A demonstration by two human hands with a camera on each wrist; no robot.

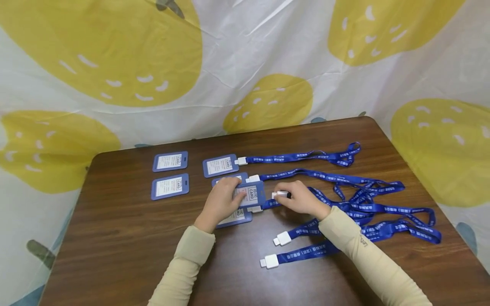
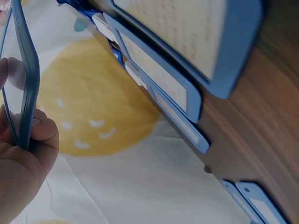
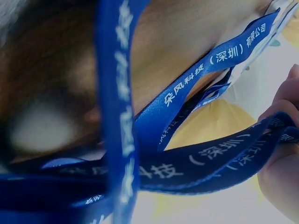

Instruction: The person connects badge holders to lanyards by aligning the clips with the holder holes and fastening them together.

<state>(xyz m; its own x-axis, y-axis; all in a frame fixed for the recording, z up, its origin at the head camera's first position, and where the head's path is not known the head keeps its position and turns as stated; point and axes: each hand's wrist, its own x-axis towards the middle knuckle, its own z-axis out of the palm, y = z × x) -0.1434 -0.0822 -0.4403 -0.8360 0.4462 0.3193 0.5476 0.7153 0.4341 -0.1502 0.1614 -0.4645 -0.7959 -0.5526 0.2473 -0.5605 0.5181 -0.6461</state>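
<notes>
In the head view my left hand (image 1: 222, 200) pinches a blue-framed ID card holder (image 1: 252, 194) between thumb and fingers, raised over the table. The left wrist view shows that card holder (image 2: 29, 88) edge-on in the grip of the hand (image 2: 28, 161). Just to its right, my right hand (image 1: 302, 199) pinches the white clip (image 1: 281, 194) end of a blue lanyard. A small gap separates clip and holder. In the right wrist view the printed lanyard strap (image 3: 210, 161) runs into the fingers (image 3: 278, 179); the clip is hidden there.
Behind the hands, a card holder (image 1: 220, 165) is joined to a lanyard (image 1: 291, 158). Two more holders lie partly under the left hand, beside white clips. Two loose holders (image 1: 170, 187) lie at left. Lanyards with bare clips (image 1: 271, 261) lie front right, straps tangled. A patterned curtain (image 1: 245, 55) hangs behind the table (image 1: 126, 255).
</notes>
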